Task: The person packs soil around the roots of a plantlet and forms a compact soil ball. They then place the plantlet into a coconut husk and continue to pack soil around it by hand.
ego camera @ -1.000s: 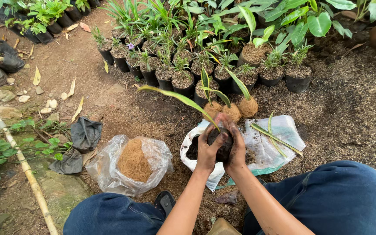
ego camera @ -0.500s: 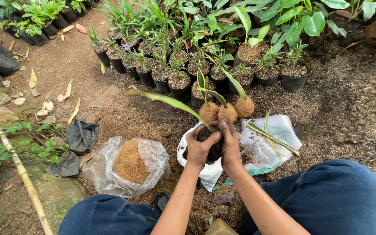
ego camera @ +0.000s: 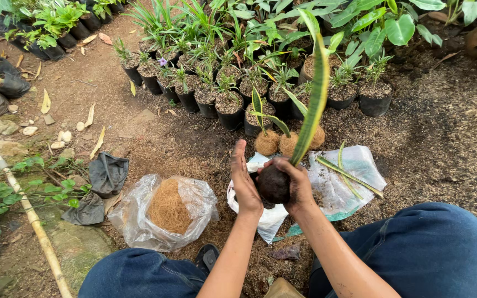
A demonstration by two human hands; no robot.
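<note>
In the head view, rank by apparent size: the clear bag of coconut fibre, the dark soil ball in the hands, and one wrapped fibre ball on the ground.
1. Clear bag of coconut fibre
2. Dark soil ball, nearer the camera, so unsure
3. Wrapped fibre ball

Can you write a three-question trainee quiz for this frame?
1. True or false: the right hand cups a dark soil ball with a long striped leaf.
2. What fills the clear plastic bag? A) brown coconut fibre B) gravel C) water
3. How many fibre-wrapped root balls sit behind the hands?

Key: 1 true; 2 A; 3 three. The left hand is open, flat against the ball.
</note>
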